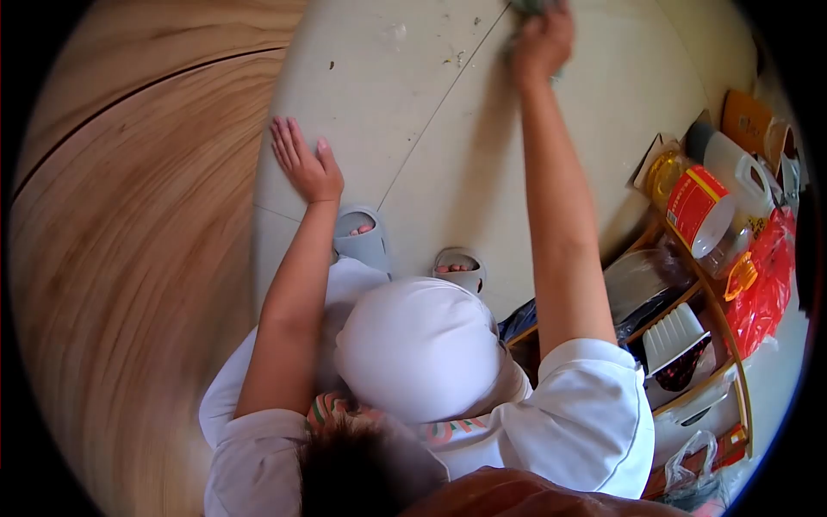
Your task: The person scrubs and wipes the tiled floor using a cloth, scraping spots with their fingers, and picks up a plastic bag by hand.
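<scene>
My right hand (543, 47) is stretched far forward over the pale tiled floor (405, 103), its fingers closed on a grey-green cloth (536, 7). Much of the cloth is hidden by the hand, and this area is slightly blurred. My left hand (307, 164) has its fingers stretched out and lies palm down at the floor's left edge, beside a wood-grain panel (164, 198). Nothing is in it. Small bits of debris (457, 60) lie on the tiles between the two hands, near a dark joint line.
My feet in grey slippers (363, 241) are below the left hand. On the right stands a wooden shelf unit (732, 336) with a red-labelled bottle (696, 207), a white jug (741, 177), a red plastic bag (767, 284) and a white ridged container (674, 340).
</scene>
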Available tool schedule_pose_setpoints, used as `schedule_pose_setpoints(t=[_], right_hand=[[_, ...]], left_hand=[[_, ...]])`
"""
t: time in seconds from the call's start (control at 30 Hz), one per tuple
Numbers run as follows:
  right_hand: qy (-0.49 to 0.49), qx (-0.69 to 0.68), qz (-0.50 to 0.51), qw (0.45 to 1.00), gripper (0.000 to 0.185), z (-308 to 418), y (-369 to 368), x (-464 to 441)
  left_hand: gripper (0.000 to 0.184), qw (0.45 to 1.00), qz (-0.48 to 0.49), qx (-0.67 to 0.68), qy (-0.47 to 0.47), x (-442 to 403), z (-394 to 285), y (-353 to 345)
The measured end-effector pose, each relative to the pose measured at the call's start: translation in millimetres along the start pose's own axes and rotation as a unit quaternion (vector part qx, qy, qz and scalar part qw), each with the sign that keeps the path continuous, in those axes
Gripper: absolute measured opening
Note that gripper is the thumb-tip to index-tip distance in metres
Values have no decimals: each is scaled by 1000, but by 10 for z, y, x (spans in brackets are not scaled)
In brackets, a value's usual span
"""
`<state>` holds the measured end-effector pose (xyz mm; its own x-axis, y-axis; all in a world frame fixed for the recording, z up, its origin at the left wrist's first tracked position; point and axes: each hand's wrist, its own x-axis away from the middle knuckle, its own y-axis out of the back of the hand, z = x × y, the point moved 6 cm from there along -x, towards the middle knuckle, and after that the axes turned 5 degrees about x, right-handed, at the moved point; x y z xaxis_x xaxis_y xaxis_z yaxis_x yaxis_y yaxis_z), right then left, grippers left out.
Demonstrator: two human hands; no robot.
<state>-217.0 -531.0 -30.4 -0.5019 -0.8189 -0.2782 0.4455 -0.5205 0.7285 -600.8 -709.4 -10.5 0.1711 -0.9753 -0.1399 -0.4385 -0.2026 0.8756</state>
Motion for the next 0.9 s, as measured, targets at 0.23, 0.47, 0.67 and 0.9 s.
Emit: schedule_pose_setpoints(t=[0.23, 0.47, 0.67, 0.9], right_hand=[[388, -167, 276, 863, 42, 1310, -45, 1572], [156, -91, 70, 981, 26, 942, -440, -370], [290, -227, 252, 895, 19, 1693, -869, 888], [378, -278, 284, 836, 37, 1607, -358, 1481]], left_hand=[[61, 996, -44, 83, 7, 41, 13, 68], [72, 990, -77, 112, 28, 89, 5, 85], [71, 988, -117, 79, 59, 121, 78, 105], [72, 990, -117, 8, 84, 226, 204, 100]])
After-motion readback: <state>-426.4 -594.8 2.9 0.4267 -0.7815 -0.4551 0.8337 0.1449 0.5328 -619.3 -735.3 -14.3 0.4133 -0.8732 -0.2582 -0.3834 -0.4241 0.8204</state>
